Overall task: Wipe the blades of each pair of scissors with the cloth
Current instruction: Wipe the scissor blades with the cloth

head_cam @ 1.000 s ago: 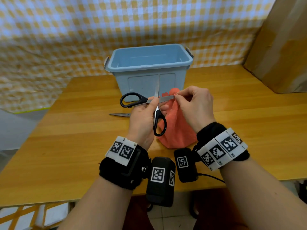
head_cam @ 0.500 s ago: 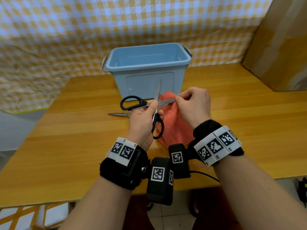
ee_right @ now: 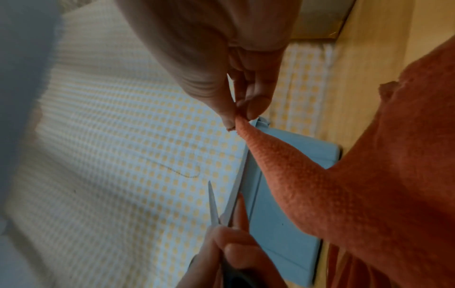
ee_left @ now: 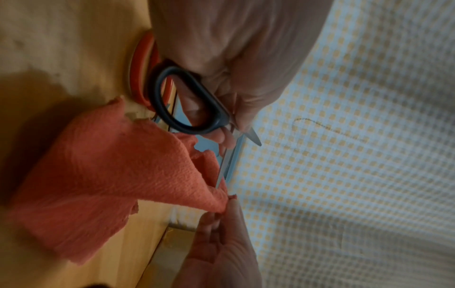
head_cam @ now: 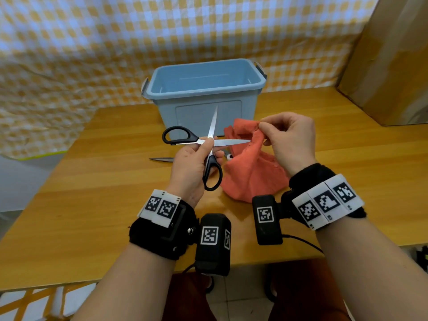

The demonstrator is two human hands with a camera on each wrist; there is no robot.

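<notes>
1. Both forearms are bare, with no sleeves.
2. The left wrist [head_cam: 162, 224] wears a black fabric band carrying 2 white square-code tags and a black camera box [head_cam: 213, 244] with its own code tag.
3. The right wrist [head_cam: 324, 200] wears a matching black band with 3 white tags, a black camera box [head_cam: 266, 218] and a thin black cable [head_cam: 303, 240].

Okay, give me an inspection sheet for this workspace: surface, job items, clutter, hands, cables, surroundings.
Surface: wooden table, bare wood at the near left.
Job's things: black-handled scissors spread open; orange cloth partly lifted; second scissors flat on the table, mostly hidden.
Clutter: blue bin, lid off.
Grippers: left hand holds the black-handled scissors; right hand pinches the orange cloth.
Cables: black cable from the right wrist camera.
Surroundings: checked curtain; cardboard.
</notes>
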